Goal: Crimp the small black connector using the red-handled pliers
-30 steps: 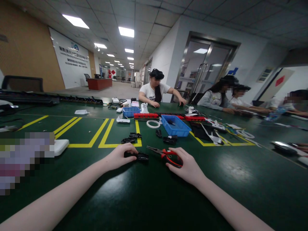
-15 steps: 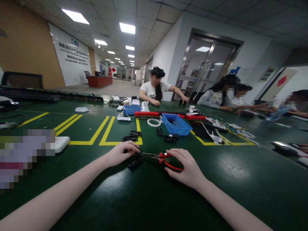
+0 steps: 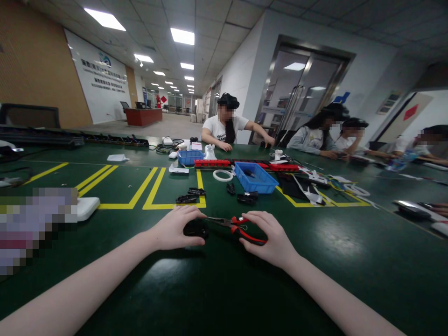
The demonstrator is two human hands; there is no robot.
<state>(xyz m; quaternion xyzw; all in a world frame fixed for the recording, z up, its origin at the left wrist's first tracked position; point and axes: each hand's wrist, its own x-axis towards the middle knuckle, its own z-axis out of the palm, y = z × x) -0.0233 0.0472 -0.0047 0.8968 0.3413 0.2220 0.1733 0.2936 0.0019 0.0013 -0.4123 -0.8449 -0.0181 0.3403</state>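
Observation:
Needle-nose pliers [image 3: 227, 224] with red and black handles are in my right hand [image 3: 271, 238], its fingers curled around the grips and the handles spread. Their jaws point left, the tips close to my left fingertips. My left hand [image 3: 175, 228] curves around a small black plastic part [image 3: 196, 228], thumb below and fingers above; the palm hides some of it. Beyond the hands lie more black pieces: a pair [image 3: 191, 196] on the left, a small one [image 3: 230, 188] in the middle and another [image 3: 247, 198] by the blue bin [image 3: 257, 185].
Yellow tape lines [image 3: 175, 206] mark the green table [image 3: 224, 289]. Farther back are a white ring [image 3: 223, 175], red strips [image 3: 213, 163], a smaller blue bin [image 3: 191, 157] and cables. At left sits a white box [image 3: 87, 208]. Several people sit across and to the right.
My left thumb has opened out below the black part, and the hand now reaches around it instead of pinching from above. The right hand and pliers stay nearly still.

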